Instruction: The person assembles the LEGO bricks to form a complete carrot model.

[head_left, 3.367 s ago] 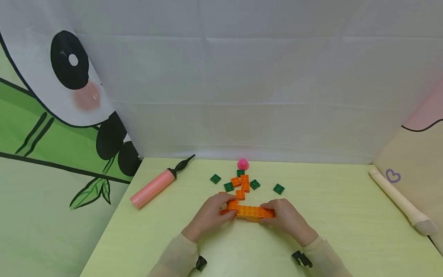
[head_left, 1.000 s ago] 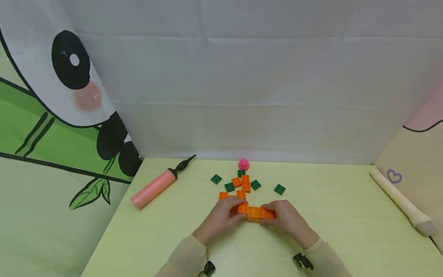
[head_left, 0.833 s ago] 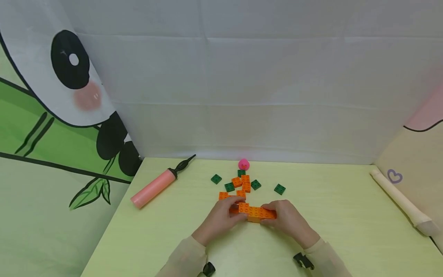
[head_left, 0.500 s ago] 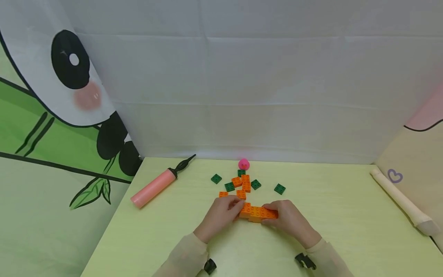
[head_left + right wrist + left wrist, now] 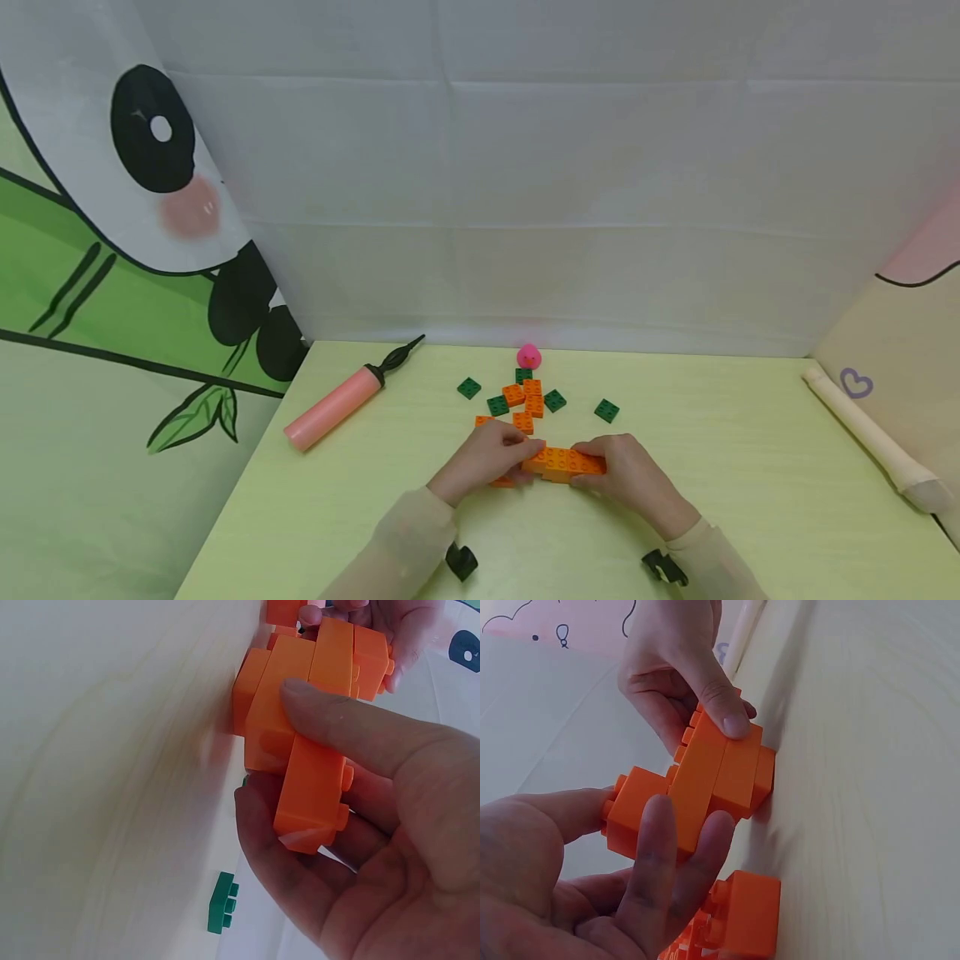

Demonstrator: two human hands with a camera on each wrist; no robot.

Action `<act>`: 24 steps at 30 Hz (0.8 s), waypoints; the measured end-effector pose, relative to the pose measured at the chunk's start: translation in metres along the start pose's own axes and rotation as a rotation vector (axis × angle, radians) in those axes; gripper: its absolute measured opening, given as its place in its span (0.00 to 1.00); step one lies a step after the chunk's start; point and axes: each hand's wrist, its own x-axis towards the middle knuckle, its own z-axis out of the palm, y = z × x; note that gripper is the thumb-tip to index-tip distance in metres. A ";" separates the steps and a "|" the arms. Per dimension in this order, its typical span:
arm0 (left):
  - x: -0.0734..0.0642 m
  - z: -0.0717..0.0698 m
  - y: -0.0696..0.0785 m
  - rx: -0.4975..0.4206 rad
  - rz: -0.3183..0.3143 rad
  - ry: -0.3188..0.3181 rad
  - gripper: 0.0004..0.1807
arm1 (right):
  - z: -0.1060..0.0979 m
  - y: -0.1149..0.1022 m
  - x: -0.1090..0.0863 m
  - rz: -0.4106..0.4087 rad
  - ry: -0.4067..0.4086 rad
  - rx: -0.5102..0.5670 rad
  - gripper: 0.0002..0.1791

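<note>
In the head view, a row of joined orange toy building bricks (image 5: 562,463) is held low over the table between both hands. My right hand (image 5: 633,479) grips its right end; in the right wrist view the thumb lies along the side and the fingers curl beneath. My left hand (image 5: 483,458) pinches an orange brick (image 5: 632,810) at the row's left end, thumb on its studded side and fingers across the other. Whether that brick is pressed fully onto the row, I cannot tell. Another orange brick (image 5: 751,913) sits on the table beneath the left hand.
Behind the hands lie loose orange bricks (image 5: 533,398) and several green bricks (image 5: 554,400). A pink ball-shaped toy (image 5: 528,357) stands at the back edge. Left is a pink hand pump (image 5: 333,408) with a black nozzle; right, a cream-coloured roll (image 5: 870,433).
The left hand has shifted right along the orange row and turned, its fingers now covering the end brick that showed before. An orange brick below it has come into view. The right hand keeps its grip.
</note>
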 end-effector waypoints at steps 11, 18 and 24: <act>0.003 -0.002 0.003 -0.015 -0.022 -0.031 0.16 | -0.001 -0.002 -0.001 -0.018 0.011 -0.011 0.23; 0.003 -0.002 0.005 -0.009 -0.028 -0.032 0.15 | -0.001 -0.004 -0.001 0.014 0.019 -0.016 0.23; 0.003 -0.001 0.007 0.076 -0.003 0.028 0.20 | 0.002 -0.003 0.000 0.045 0.027 -0.021 0.23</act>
